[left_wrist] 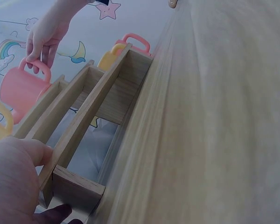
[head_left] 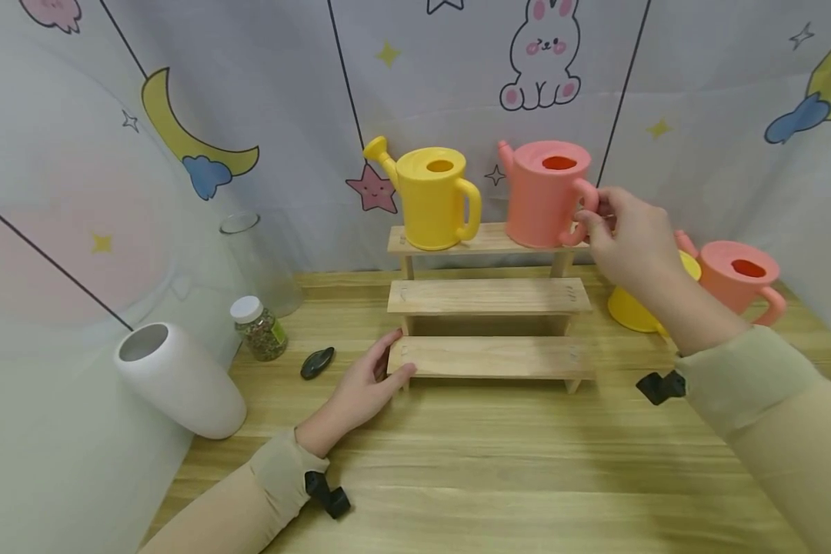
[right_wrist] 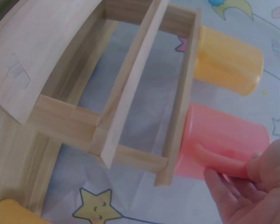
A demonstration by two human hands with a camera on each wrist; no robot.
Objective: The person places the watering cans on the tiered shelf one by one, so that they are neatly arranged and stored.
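Observation:
On the top step of a three-step wooden stand (head_left: 490, 297) sit a yellow watering can (head_left: 431, 201) at the left and a pink watering can (head_left: 545, 201) at the right, both upright. My right hand (head_left: 633, 235) pinches the pink can's handle between thumb and fingers, as the right wrist view also shows. My left hand (head_left: 360, 388) grips the left end of the lowest step, its thumb on top and fingers around the side. Beyond my right forearm stand a second pink watering can (head_left: 737, 269) and a second yellow watering can (head_left: 630, 309), the latter partly hidden by that arm.
At the left of the wooden table (head_left: 492, 469) stand a white vase (head_left: 180, 385), a clear glass vase (head_left: 266, 269) and a small white-lidded jar (head_left: 259, 331). A dark, smooth object (head_left: 317, 362) lies near my left hand. A printed curtain (head_left: 270, 77) hangs close behind the stand.

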